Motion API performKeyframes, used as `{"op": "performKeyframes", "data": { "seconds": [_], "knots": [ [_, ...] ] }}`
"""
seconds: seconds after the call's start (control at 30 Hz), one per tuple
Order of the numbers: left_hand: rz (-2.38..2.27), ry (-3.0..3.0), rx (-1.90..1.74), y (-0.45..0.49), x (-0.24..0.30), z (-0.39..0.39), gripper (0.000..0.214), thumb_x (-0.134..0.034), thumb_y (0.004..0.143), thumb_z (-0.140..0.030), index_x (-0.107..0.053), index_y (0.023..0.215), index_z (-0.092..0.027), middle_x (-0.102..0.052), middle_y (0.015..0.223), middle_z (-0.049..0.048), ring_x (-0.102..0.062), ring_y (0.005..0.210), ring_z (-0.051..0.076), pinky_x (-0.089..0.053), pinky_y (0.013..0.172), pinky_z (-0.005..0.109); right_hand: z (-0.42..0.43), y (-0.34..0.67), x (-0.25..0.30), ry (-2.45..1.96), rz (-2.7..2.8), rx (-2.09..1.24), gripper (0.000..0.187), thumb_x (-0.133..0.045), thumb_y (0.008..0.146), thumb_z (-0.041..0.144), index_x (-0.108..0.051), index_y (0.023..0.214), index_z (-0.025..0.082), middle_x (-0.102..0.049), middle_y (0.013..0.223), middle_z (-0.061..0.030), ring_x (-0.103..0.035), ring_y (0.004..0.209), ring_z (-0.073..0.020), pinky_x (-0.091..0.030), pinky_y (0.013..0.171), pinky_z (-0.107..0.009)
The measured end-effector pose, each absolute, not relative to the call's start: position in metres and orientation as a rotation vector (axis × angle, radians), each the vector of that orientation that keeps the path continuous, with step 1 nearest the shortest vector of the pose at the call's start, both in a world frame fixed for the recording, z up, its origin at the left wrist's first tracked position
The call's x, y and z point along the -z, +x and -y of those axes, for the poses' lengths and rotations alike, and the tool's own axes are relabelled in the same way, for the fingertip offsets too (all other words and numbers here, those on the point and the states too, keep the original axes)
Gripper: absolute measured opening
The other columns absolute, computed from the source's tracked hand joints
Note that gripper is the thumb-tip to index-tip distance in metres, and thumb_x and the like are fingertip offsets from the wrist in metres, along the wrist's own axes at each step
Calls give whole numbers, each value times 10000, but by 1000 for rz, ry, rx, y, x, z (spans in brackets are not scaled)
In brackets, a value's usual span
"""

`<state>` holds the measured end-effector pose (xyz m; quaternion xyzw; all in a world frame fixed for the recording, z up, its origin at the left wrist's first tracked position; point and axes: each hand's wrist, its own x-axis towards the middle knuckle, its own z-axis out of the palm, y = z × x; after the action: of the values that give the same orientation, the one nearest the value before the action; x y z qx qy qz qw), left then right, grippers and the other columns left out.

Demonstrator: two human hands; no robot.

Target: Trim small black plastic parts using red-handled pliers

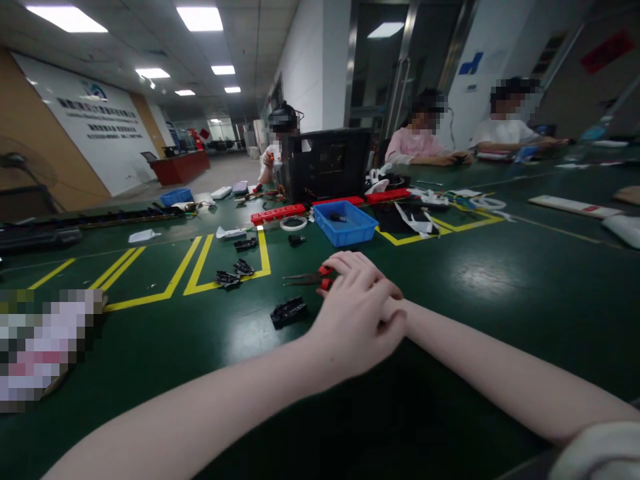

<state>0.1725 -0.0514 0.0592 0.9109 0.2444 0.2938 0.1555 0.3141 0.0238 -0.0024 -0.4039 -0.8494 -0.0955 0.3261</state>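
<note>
My left hand lies across my right hand, its fingers stretched over the back of it. Most of my right hand is hidden beneath; the visible fingers reach out to the left, loosely extended beside the red handles of a pair of pliers. These needle-nose pliers lie on the green table with the jaws pointing left, and part of the handles is covered by my hands. Left of my hands is a black plastic part. Two similar black pieces lie farther left, near a yellow tape line.
Beyond my hands stands a blue tray with a dark item inside. Behind it are red strips and a large black casing. A tape roll lies nearby. Several people sit across the table. A pixelated object is at left.
</note>
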Motion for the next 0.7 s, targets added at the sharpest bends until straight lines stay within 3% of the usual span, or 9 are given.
{"op": "performKeyframes", "data": {
  "seconds": [0.17, 0.33, 0.47, 0.63, 0.7],
  "knots": [
    [-711, 2296, -704, 219, -22, 77, 419, -590, 802, -231, -504, 1194, -113, -496, 1211, 168, -461, 1133, 328, -449, 989, 495, -21, 313, 0, -1089, 2165, 310, 368, -620, 821, 504, -575, 1007, 190, -631, 995, -98, -573, 917, -259, -417, 799, -400],
    [-772, 2205, -767, 241, -18, 94, 258, -539, 817, -217, -548, 1069, -165, -502, 1143, 142, -448, 1105, 330, -448, 984, 532, -20, 312, 0, -1100, 2170, 299, 360, -633, 816, 498, -584, 1000, 192, -637, 990, -93, -573, 901, -257, -407, 788, -390],
    [-529, 2354, -689, 249, -24, 126, 360, -541, 823, -229, -532, 1158, -99, -522, 1152, 188, -457, 1128, 370, -458, 983, 537, -21, 311, 0, -1106, 2158, 310, 355, -646, 808, 491, -583, 982, 188, -642, 978, -93, -573, 890, -253, -399, 769, -379],
    [-420, 2189, -528, 233, -22, 133, 469, -567, 805, -268, -505, 1253, -146, -500, 1201, 164, -573, 1041, 336, -551, 889, 483, -22, 311, 0, -1126, 2157, 300, 368, -643, 817, 503, -575, 981, 181, -642, 968, -89, -574, 887, -245, -394, 751, -366],
    [-495, 2136, -529, 221, -20, 124, 509, -572, 794, -268, -470, 1276, -142, -447, 1278, 177, -550, 1107, 355, -509, 965, 523, -22, 311, 1, -1123, 2173, 297, 370, -644, 814, 509, -577, 982, 186, -640, 975, -87, -570, 889, -245, -394, 765, -370]
  ]
}}
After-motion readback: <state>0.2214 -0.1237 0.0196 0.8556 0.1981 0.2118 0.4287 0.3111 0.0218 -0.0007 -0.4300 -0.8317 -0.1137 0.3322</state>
